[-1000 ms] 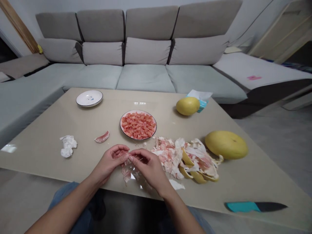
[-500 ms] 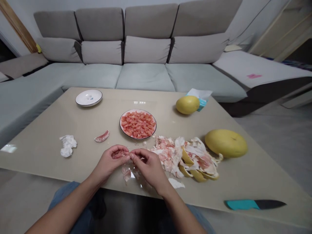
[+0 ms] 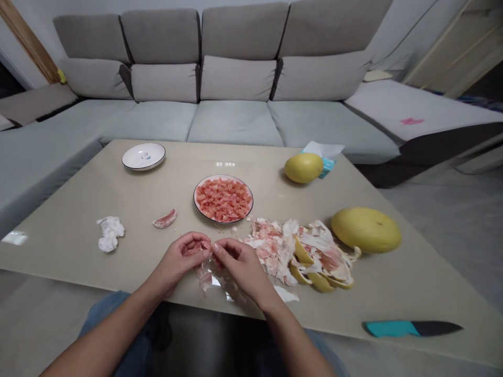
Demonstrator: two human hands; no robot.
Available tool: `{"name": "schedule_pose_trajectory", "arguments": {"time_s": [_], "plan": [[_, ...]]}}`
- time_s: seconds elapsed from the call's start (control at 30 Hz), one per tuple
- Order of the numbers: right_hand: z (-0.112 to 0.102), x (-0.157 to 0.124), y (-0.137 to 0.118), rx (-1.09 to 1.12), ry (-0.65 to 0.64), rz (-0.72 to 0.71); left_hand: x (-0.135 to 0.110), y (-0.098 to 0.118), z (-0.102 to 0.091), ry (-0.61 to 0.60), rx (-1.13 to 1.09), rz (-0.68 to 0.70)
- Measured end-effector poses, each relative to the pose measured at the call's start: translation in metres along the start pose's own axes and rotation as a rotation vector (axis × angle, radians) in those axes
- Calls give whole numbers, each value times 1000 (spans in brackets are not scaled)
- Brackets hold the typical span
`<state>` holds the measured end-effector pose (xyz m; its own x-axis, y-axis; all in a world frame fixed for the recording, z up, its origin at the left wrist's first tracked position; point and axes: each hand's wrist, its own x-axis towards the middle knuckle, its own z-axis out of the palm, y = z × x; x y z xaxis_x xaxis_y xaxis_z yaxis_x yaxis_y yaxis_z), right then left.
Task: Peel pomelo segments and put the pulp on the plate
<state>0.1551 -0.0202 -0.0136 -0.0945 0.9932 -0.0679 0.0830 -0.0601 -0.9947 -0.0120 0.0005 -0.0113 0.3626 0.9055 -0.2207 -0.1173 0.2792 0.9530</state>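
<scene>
While the person's left hand [image 3: 179, 260] and right hand [image 3: 240, 268] are meeting just above the near edge of the pale beige glass-topped desk [image 3: 356, 306], a small piece of pink pomelo flesh [image 3: 195, 249] is sitting between them, closer to the left hand. The left fingers [image 3: 192, 241] are curling around it from the left, half closed, while the right fingers [image 3: 222, 249] are pinching in from the right, their tips pressing against it. Those fingers are hiding most of the piece, so its long axis cannot be made out.

Shreds of translucent pale membrane [image 3: 204, 278] are lying on the desk directly below the hands. To the right, a loose heap of white-and-pink pith and curved yellow rind [image 3: 302, 256] is spreading across the surface, and a black-bladed knife with a teal handle [image 3: 389, 329] is lying nearer the right edge. A large yellow pomelo [image 3: 365, 230] is sitting just beyond the heap.

To the left, a crumpled white tissue [image 3: 110, 234] and a curved pink pomelo segment [image 3: 165, 219] are resting apart. Farther on, a round black-rimmed plate [image 3: 195, 201] is holding diced pink flesh, with a small white plate [image 3: 143, 156] at far left and a smaller yellow pomelo [image 3: 303, 167] at far right. A long grey fabric sofa [image 3: 231, 120] is stretching behind the desk.
</scene>
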Motion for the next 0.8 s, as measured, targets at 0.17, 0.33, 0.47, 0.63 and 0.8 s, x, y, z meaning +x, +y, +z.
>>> {"name": "schedule_pose_trajectory", "arguments": {"time_s": [0.17, 0.33, 0.47, 0.63, 0.8], "plan": [[-1, 0, -2, 30, -9, 44, 0, 0, -2, -10, -11, -36], [-2, -1, -3, 130, -6, 59, 1, 1, -2, -6, -102, -80], [-1, -2, -3, 56, 25, 35, 2, 1, -2, 11, -133, -92], [0, -3, -2, -41, 105, -14, 3, 2, -1, 27, -98, -80], [1, -4, -5, -251, 242, -192, 3, 5, 2, 108, 17, -21]]}}
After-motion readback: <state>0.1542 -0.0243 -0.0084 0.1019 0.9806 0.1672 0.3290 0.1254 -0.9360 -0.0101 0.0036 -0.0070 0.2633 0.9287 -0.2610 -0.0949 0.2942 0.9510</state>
